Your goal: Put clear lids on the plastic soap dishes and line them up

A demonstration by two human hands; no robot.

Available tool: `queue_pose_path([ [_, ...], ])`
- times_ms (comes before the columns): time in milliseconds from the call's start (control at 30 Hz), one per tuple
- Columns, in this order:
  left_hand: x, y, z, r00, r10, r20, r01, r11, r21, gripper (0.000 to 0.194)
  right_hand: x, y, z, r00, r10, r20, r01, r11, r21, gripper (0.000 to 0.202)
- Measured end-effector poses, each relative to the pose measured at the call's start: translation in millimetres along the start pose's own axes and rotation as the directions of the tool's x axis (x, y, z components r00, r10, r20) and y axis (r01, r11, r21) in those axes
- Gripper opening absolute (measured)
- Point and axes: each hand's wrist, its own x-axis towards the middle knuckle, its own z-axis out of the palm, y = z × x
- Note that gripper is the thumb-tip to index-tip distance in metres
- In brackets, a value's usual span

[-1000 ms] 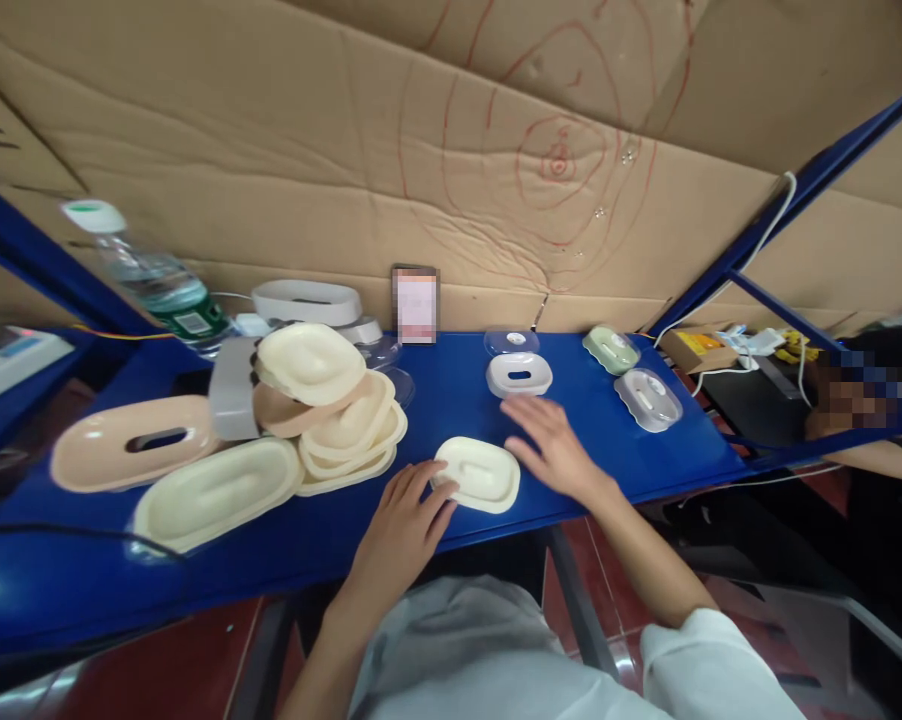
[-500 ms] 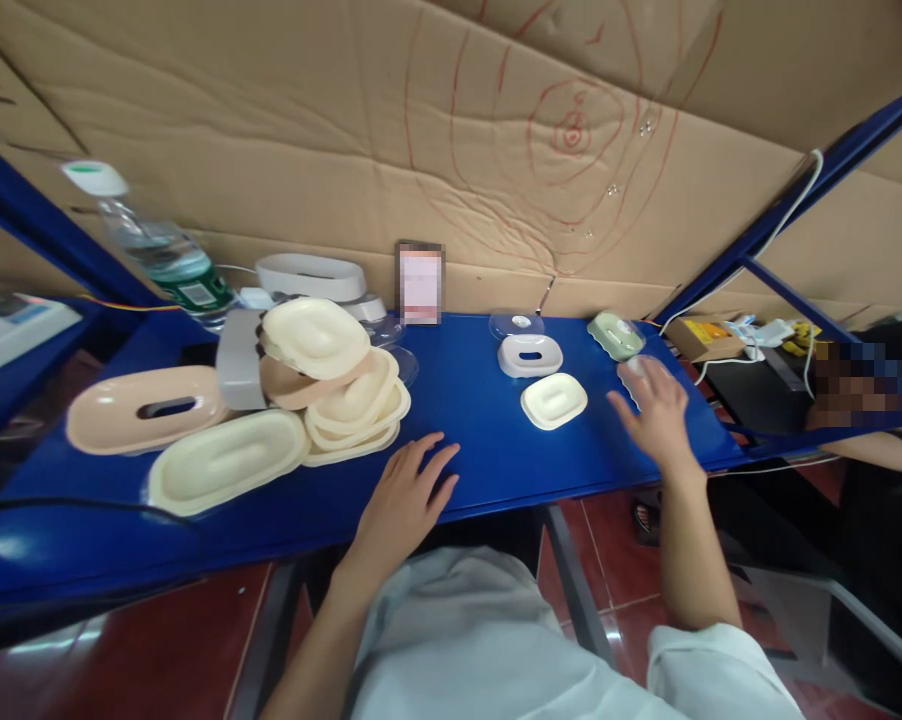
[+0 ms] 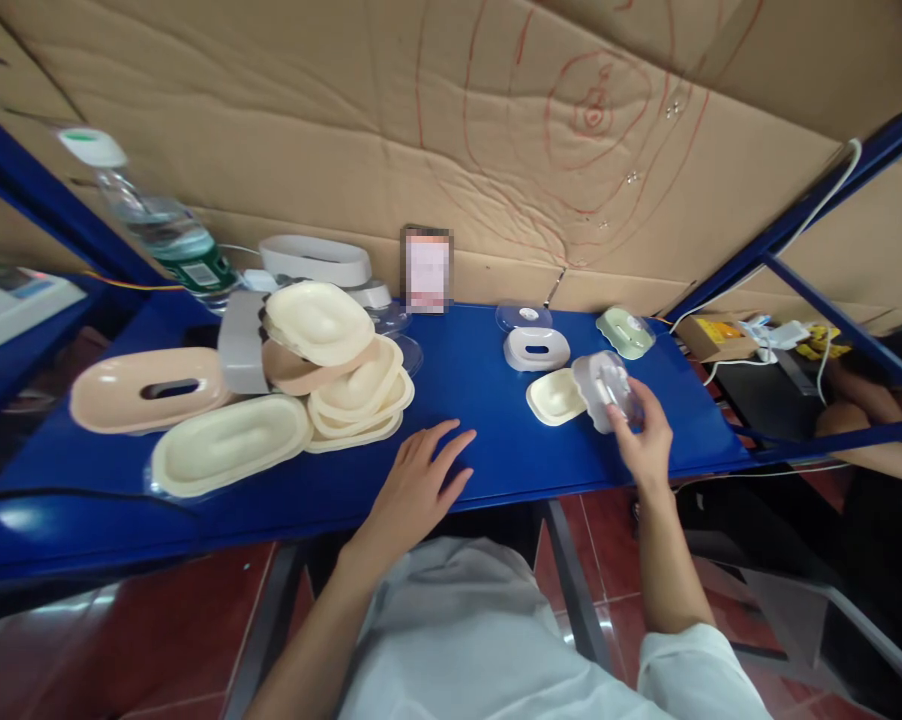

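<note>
My right hand (image 3: 646, 435) grips a pale grey wavy-edged piece with a clear cover (image 3: 605, 388), held tilted beside a cream oval tray (image 3: 556, 397). Behind the tray sit a white oval piece with a slot (image 3: 537, 350) and a clear lid (image 3: 522, 316). A green wavy-edged piece (image 3: 626, 333) lies at the back right. My left hand (image 3: 421, 475) rests near the front edge with its fingers apart, holding nothing. To its left are stacked cream trays (image 3: 357, 400), a long cream tray (image 3: 230, 447) and a peach slotted tray (image 3: 147, 390).
On the blue table (image 3: 473, 390), a water bottle (image 3: 173, 240) leans at the back left, and a phone-like screen (image 3: 427, 270) stands against the cardboard. Blue frame bars flank both sides. Another person's arm (image 3: 882, 455) is at the right.
My right hand has closed on the pale grey piece and brought it left and up, beside the cream tray. My left hand has barely moved; the view has shifted slightly.
</note>
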Motion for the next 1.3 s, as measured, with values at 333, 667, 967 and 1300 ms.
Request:
queue_pose_path([
  [333, 11, 13, 31.4, 0.845, -0.533, -0.054, 0.175, 0.371, -0.912, 0.076, 4, -108, 57, 0.657, -0.553, 0.513, 0.413, 0.833, 0.369, 0.072],
  [667, 11, 1, 21.3, 0.734, -0.671, 0.101, 0.21, 0.083, -0.974, 0.068, 140, -71, 120, 0.835, -0.269, 0.48, 0.353, 0.931, -0.092, 0.059],
  [967, 13, 7, 20.4, 0.731, -0.681, -0.041, 0.081, 0.145, -0.986, 0.079, -43, -149, 83, 0.573, -0.587, 0.573, 0.567, 0.788, 0.241, 0.059],
  [1300, 15, 3, 27.8, 0.793, -0.598, -0.115, 0.066, 0.271, -0.96, 0.075, 4, -116, 70, 0.693, -0.559, 0.455, 0.442, 0.828, 0.345, 0.034],
])
